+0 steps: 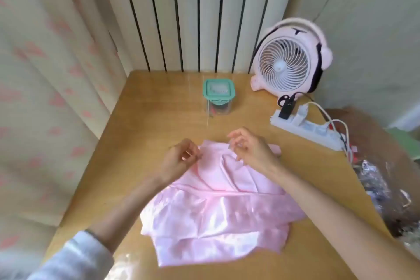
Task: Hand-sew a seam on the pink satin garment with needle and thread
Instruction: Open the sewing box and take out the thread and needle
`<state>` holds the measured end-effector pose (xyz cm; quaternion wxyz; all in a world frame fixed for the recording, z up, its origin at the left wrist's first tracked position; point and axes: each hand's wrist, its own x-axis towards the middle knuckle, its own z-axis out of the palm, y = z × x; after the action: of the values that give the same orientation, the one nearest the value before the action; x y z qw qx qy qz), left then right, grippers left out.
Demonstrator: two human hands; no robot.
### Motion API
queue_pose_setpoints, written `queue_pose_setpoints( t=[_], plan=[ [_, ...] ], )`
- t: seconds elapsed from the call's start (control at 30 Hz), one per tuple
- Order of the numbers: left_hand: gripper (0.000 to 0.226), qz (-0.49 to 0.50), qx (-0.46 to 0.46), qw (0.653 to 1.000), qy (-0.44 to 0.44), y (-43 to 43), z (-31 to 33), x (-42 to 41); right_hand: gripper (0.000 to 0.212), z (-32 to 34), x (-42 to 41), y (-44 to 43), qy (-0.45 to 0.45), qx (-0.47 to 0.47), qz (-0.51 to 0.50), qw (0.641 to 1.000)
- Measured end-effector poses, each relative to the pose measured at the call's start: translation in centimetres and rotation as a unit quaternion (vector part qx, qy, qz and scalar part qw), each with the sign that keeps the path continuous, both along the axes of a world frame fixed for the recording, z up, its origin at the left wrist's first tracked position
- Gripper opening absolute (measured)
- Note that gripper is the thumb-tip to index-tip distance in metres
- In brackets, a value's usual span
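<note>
The pink satin garment [218, 209] lies crumpled on the wooden table [141, 125], its shiny ruffled part nearest me. My left hand [181, 158] hovers at the garment's upper left corner with curled fingers, and its fingertips pinch the fabric edge there. My right hand [248, 149] is over the upper edge, fingers curled, thumb and forefinger close together. The frame is blurred, so I can make out neither needle nor thread in either hand.
A clear box with a teal lid [219, 98] stands behind the garment. At the back right corner is a pink desk fan [292, 61], with a white power strip [306, 126] and cables in front of it. Cluttered bags [381, 188] lie off the table's right edge. A curtain hangs at the left.
</note>
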<state>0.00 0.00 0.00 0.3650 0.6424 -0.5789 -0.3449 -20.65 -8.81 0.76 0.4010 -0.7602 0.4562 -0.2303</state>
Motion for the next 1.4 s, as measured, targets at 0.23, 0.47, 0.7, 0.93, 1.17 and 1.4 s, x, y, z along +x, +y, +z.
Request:
queue_pose_setpoints(
  t=[0.23, 0.47, 0.7, 0.93, 1.17, 1.4],
  plan=[
    [0.015, -0.074, -0.044, 0.996, -0.017, 0.0, -7.7, -1.6, 0.022, -8.6, 0.3, -0.6, -0.01, -0.079, 0.0, 0.997],
    [0.029, -0.094, -0.094, 0.99, -0.039, -0.1, -9.4, -1.2, 0.014, -10.4, 0.9, -1.3, 0.024, -0.189, 0.027, 0.981],
    [0.016, -0.028, -0.204, 0.972, -0.112, 4.8, -8.1, -0.3, 0.019, -8.0, -0.3, 3.4, -0.004, -0.264, -0.029, 0.964],
    [0.065, -0.074, -0.082, 0.947, -0.302, 8.3, -9.2, 1.8, 0.019, -5.9, -1.6, 9.5, 0.126, -0.194, 0.126, 0.965],
    [0.04, -0.04, -0.132, 0.977, -0.161, 9.8, -6.9, 2.2, 0.021, -6.1, -2.2, 9.9, 0.107, -0.168, 0.093, 0.975],
    [0.015, -0.009, -0.145, 0.989, -0.032, 10.0, -6.0, 1.4, 0.029, -5.2, -2.9, 8.6, 0.005, -0.087, 0.096, 0.992]
  ],
)
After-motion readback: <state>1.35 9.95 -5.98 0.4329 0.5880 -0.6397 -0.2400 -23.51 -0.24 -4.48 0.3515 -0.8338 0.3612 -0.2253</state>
